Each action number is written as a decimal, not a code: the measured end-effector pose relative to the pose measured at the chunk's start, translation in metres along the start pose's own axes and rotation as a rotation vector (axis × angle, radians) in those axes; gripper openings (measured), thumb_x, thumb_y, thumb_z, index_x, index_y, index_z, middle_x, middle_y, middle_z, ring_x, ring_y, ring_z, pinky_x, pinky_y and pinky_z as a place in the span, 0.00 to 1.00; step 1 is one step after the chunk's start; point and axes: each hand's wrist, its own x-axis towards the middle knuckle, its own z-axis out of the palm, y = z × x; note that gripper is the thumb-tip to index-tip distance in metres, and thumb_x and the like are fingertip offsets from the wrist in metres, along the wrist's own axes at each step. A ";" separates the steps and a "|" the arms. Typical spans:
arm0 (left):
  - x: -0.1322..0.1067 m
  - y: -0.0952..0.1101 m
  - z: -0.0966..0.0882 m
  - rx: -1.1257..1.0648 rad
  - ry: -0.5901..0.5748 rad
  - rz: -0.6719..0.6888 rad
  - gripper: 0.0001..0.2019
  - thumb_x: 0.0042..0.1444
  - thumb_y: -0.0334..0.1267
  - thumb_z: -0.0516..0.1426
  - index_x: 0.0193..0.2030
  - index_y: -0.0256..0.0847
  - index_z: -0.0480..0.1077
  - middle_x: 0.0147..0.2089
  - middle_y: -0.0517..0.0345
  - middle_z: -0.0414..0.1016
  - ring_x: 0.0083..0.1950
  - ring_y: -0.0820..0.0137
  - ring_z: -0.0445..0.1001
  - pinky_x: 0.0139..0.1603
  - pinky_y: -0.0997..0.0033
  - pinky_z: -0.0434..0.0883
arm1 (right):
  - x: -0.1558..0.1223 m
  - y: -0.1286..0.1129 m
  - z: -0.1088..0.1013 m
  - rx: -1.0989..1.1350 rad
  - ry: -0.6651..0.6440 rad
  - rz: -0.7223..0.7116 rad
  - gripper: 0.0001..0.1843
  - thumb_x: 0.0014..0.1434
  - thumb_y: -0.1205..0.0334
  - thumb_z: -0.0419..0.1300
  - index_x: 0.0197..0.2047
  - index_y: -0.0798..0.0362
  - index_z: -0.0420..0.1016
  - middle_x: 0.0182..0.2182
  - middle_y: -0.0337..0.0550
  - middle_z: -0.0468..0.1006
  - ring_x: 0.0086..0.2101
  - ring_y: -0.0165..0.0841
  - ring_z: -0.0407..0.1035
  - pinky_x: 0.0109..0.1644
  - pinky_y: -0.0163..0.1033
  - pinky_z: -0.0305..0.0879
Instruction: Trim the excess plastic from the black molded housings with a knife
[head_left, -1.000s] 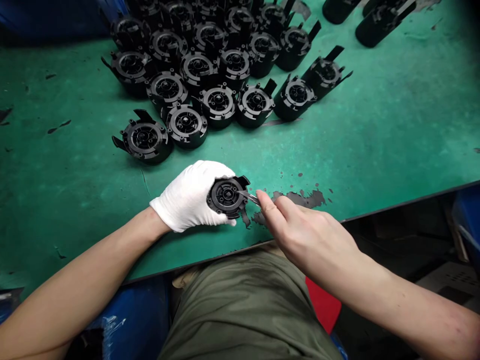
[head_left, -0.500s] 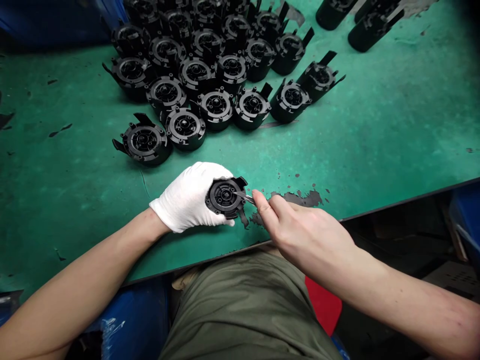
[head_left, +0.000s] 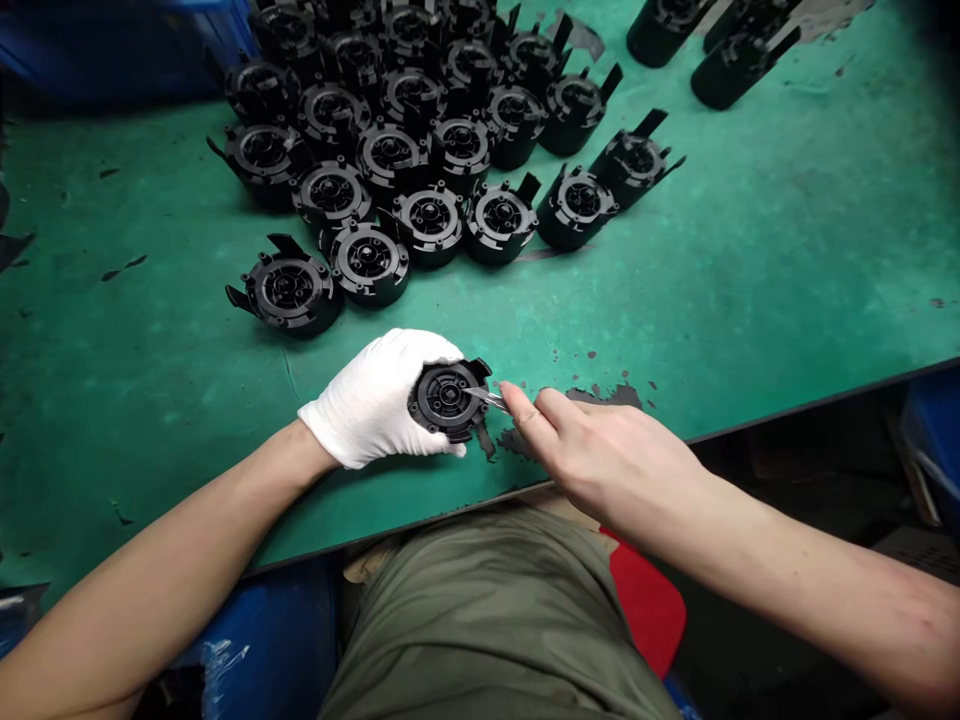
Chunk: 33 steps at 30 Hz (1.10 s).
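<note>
white cotton glove (head_left: 349,425) covers the left hand (head_left: 382,400), clamped around a round black plastic part (head_left: 447,398) held just above the table. the bare right hand (head_left: 607,450) pinches a small metal blade (head_left: 486,399), its tip on the part's face — worn green bench top (head_left: 750,250) below, more black parts (head_left: 431,222) massed beyond.

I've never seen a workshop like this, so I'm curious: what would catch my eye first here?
Your eye would likely go first to the rows of round black plastic parts massed on the worn green workbench, at the top of the view. Nearer, by the bench's front edge, a white-gloved left hand grips one black part, while the bare right hand holds a small metal blade right at it.
</note>
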 end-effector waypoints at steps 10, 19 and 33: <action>-0.002 -0.005 0.001 0.011 -0.006 -0.008 0.39 0.42 0.63 0.80 0.54 0.43 0.77 0.52 0.48 0.84 0.54 0.50 0.83 0.59 0.52 0.77 | 0.001 0.008 -0.001 0.034 0.005 -0.033 0.39 0.57 0.81 0.55 0.73 0.70 0.68 0.35 0.45 0.77 0.28 0.36 0.75 0.27 0.43 0.55; 0.001 -0.002 0.000 -0.005 0.007 0.035 0.36 0.44 0.64 0.79 0.51 0.44 0.77 0.50 0.49 0.84 0.51 0.52 0.84 0.55 0.54 0.78 | -0.002 0.002 0.000 -0.001 -0.011 -0.022 0.38 0.60 0.81 0.54 0.74 0.70 0.64 0.35 0.44 0.77 0.28 0.36 0.75 0.27 0.43 0.56; 0.004 0.006 -0.003 -0.030 -0.021 -0.017 0.32 0.43 0.60 0.80 0.48 0.45 0.79 0.48 0.52 0.85 0.49 0.52 0.85 0.53 0.54 0.80 | -0.016 0.026 0.029 0.143 0.217 0.078 0.22 0.77 0.70 0.53 0.71 0.56 0.65 0.36 0.38 0.74 0.30 0.32 0.66 0.31 0.40 0.51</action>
